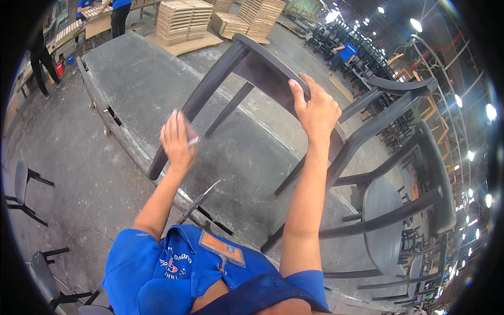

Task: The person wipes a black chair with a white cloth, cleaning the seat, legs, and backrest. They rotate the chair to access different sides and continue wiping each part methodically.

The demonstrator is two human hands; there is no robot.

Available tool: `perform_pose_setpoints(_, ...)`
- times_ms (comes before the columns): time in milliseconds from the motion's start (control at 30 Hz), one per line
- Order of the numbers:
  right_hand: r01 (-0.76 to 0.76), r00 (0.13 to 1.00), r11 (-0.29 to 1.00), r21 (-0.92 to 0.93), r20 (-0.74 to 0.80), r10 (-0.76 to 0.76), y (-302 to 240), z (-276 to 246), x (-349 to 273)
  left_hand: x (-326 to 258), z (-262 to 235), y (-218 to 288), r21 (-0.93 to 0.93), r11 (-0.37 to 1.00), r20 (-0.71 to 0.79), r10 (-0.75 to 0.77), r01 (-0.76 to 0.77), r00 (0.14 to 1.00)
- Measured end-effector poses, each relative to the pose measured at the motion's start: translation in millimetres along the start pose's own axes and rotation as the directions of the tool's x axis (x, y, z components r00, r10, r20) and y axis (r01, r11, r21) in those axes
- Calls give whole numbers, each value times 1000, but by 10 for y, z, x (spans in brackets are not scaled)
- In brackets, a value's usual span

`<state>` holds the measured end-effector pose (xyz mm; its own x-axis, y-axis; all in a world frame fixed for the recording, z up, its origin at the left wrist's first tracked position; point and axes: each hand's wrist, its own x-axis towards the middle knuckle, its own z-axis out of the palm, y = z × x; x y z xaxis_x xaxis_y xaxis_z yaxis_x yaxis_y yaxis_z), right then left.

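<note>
A dark grey-black wooden chair [212, 79] stands tilted on the grey platform in front of me, its curved panel at the top. My left hand [177, 139] is closed around a small brownish sanding pad [193, 137], blurred by motion, against one long leg of the chair. My right hand [318, 113] grips the upper edge of the curved panel, thumb on the near face and fingers over the edge. A thin tool with a metal tip [202, 199], perhaps an air blow gun, lies near the platform's edge close to my body.
The low platform [134, 68] stretches away ahead. More dark chairs [388, 210] crowd the right, and others [23, 184] stand on the floor at left. Stacked wooden pieces [184, 21] sit at the back. Co-workers in blue stand far off, one [346, 52] beside piled chairs.
</note>
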<state>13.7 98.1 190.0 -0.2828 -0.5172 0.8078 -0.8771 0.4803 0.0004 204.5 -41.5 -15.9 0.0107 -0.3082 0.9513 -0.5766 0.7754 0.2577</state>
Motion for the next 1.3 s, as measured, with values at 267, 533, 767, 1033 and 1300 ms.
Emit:
perform_pose_setpoints(267, 6, 1000, 999, -37, -4, -6, 15, 15, 14, 1180, 786, 509, -101, 992, 202, -59, 81, 978)
perform_pose_setpoints(533, -13, 1000, 997, -71, 22, 14, 259, 165, 219, -582, 39, -277, 168, 984, 231, 25, -65, 973)
perform_pose_setpoints(767, -8, 1000, 999, -49, -18, 7, 142, 138, 153, 323, 344, 154, -56, 957, 217, -268, 286, 939)
perform_pose_setpoints(1033, -67, 995, 994, -84, 65, 72, 235, 158, 255, 897, 778, 458, -56, 995, 111, -79, 85, 991)
perform_pose_setpoints(1300, -103, 986, 982, -159, 114, 121, 340, 252, 410, -984, -309, -382, 173, 957, 189, -263, 231, 946)
